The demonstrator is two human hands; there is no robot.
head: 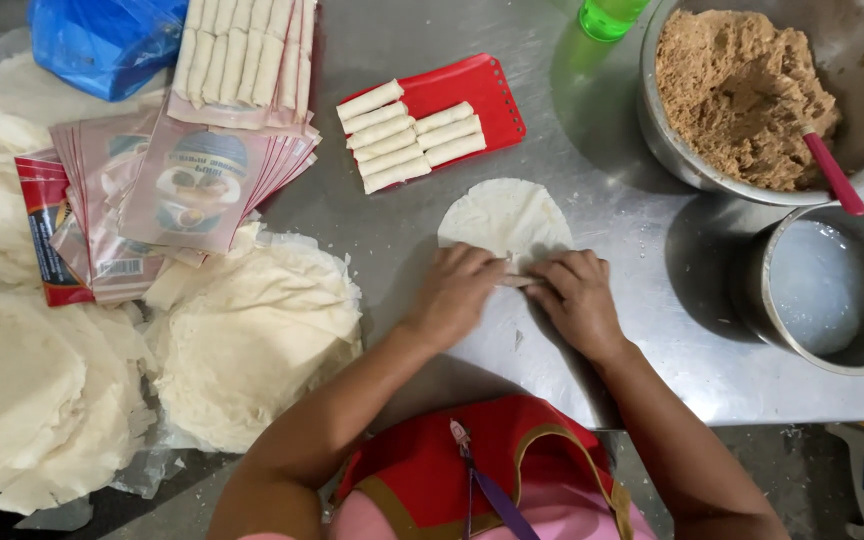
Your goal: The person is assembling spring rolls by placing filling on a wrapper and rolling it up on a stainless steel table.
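Both hands are pressing down on a thin round wrapper (pixel 505 215) that's lying flat on the steel table (pixel 652 330). It's pale, floury and slightly translucent, and its near edge is getting folded over. The left hand (pixel 455 290) and right hand (pixel 577 297) are curling their fingers onto that fold, fingertips almost meeting. Finished rolls (pixel 407 135) are sitting on a red tray (pixel 482 90) just behind.

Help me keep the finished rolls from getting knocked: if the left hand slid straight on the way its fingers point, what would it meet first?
Probably the right hand: the left hand points right, across the wrapper.
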